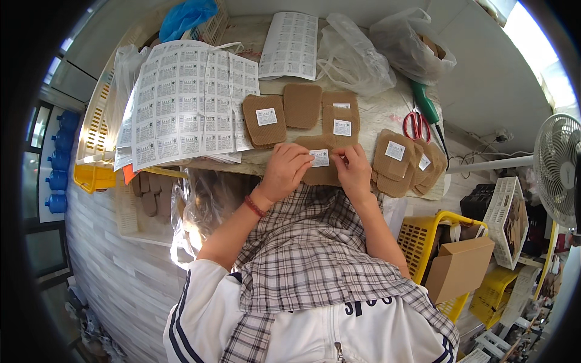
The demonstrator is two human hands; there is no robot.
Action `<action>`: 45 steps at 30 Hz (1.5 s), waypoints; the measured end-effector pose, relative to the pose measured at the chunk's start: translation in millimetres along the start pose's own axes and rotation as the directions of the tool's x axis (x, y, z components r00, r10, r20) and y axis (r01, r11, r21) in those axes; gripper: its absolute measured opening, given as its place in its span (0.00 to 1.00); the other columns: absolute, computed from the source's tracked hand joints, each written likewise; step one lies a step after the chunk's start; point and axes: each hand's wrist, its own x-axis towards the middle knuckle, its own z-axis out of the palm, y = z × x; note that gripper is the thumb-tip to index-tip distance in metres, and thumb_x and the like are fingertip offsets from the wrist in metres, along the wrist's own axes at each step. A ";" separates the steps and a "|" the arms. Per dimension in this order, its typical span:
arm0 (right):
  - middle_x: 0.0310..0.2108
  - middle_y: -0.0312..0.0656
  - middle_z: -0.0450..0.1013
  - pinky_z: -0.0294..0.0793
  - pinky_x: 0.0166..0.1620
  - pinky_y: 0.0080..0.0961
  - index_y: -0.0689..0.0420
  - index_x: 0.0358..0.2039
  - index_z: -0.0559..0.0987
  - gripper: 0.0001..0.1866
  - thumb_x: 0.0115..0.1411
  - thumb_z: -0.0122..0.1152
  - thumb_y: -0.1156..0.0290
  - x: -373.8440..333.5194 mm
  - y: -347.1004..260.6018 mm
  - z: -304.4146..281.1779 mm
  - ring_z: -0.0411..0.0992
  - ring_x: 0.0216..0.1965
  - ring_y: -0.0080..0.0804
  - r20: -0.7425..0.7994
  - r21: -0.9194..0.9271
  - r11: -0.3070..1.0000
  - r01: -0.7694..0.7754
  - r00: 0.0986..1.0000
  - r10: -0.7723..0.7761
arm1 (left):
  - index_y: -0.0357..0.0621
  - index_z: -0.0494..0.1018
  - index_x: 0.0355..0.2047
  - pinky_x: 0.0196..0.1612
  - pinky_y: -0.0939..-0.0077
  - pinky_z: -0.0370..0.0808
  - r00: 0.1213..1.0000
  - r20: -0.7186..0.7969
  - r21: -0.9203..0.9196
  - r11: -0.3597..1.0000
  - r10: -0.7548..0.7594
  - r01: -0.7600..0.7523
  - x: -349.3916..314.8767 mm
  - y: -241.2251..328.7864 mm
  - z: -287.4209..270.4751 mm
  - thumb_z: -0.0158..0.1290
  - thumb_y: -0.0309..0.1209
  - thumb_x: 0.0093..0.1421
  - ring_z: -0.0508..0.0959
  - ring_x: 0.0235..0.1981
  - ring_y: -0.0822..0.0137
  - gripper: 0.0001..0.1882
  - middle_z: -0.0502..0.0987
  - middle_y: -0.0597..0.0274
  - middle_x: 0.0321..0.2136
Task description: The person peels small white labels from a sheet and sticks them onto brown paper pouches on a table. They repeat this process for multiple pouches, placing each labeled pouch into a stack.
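Observation:
A white printed label [319, 158] lies on a brown ribbed fabric pad [321, 176] at the table's near edge. My left hand [285, 171] has its fingers closed together at the label's left edge. At the opposite edge, my right hand [354, 172] pinches with thumb and forefinger; the fingertips partly cover the contact. Just beyond lie a labelled pad stack [265, 134], a plain pad [302, 106] and pads with two labels [342, 112]. More labelled pads [393, 173] are piled to the right of my right hand.
Printed label sheets [175, 97] cover the table's left, with another sheet [289, 45] at the back. Red-handled scissors [416, 126] and a green-handled tool [425, 104] lie right. Plastic bags [354, 57] stand behind. A yellow basket [417, 239] holds cardboard beside my right arm.

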 end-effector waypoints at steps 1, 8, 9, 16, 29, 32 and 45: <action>0.35 0.42 0.74 0.77 0.38 0.34 0.56 0.36 0.82 0.06 0.59 0.69 0.74 5.1 1.1 4.6 0.77 0.36 0.41 -0.003 -0.041 0.999 0.034 0.999 -0.034 | 0.44 0.82 0.43 0.52 0.60 0.70 0.999 0.025 0.008 0.999 -0.046 0.046 6.0 -0.7 2.8 0.65 0.32 0.56 0.76 0.46 0.58 0.14 0.79 0.61 0.40; 0.35 0.41 0.75 0.75 0.41 0.41 0.54 0.34 0.82 0.07 0.55 0.71 0.72 21.1 12.2 20.0 0.76 0.38 0.46 0.039 -0.147 0.986 0.083 0.996 -0.078 | 0.52 0.82 0.50 0.53 0.62 0.64 0.957 0.206 0.048 0.979 -0.202 0.196 21.1 -3.1 12.2 0.70 0.38 0.48 0.71 0.48 0.59 0.27 0.74 0.64 0.41; 0.35 0.41 0.75 0.75 0.41 0.42 0.54 0.33 0.82 0.07 0.55 0.71 0.71 21.5 13.2 20.3 0.76 0.38 0.46 0.038 -0.142 0.987 0.073 0.997 -0.068 | 0.53 0.82 0.51 0.53 0.62 0.64 0.954 0.213 0.043 0.977 -0.212 0.208 21.5 -3.0 11.5 0.70 0.39 0.47 0.71 0.49 0.59 0.28 0.74 0.64 0.41; 0.34 0.41 0.75 0.75 0.40 0.42 0.54 0.30 0.80 0.07 0.53 0.72 0.72 21.3 8.8 16.2 0.76 0.38 0.46 0.101 -0.188 0.982 0.007 0.995 0.012 | 0.54 0.82 0.51 0.53 0.61 0.63 0.935 0.272 0.044 0.973 -0.228 0.224 21.8 -3.4 8.4 0.72 0.38 0.45 0.70 0.48 0.59 0.29 0.72 0.64 0.41; 0.38 0.44 0.72 0.71 0.40 0.42 0.58 0.33 0.75 0.08 0.55 0.67 0.80 -7.1 4.4 3.9 0.72 0.40 0.47 0.052 -0.216 0.874 0.436 0.899 -0.436 | 0.52 0.81 0.53 0.53 0.61 0.63 0.926 0.317 0.091 0.979 -0.203 0.183 24.1 -5.1 5.7 0.71 0.37 0.46 0.70 0.49 0.59 0.30 0.72 0.63 0.41; 0.39 0.44 0.72 0.72 0.43 0.34 0.59 0.34 0.74 0.07 0.58 0.64 0.81 -20.5 1.8 0.7 0.71 0.41 0.44 -0.015 0.023 0.910 0.414 0.910 -0.414 | 0.52 0.81 0.53 0.53 0.61 0.63 0.939 0.303 0.088 0.985 -0.165 0.145 22.7 -4.6 4.7 0.71 0.38 0.47 0.70 0.48 0.59 0.30 0.72 0.63 0.41; 0.27 0.35 0.72 0.71 0.32 0.23 0.61 0.36 0.73 0.05 0.67 0.61 0.78 12.9 20.6 15.6 0.70 0.28 0.22 0.142 0.401 0.882 -0.249 0.968 0.209 | 0.38 0.81 0.44 0.54 0.59 0.72 0.993 0.080 0.052 0.995 0.084 -0.088 -16.7 1.9 6.2 0.63 0.25 0.55 0.78 0.47 0.55 0.15 0.79 0.56 0.43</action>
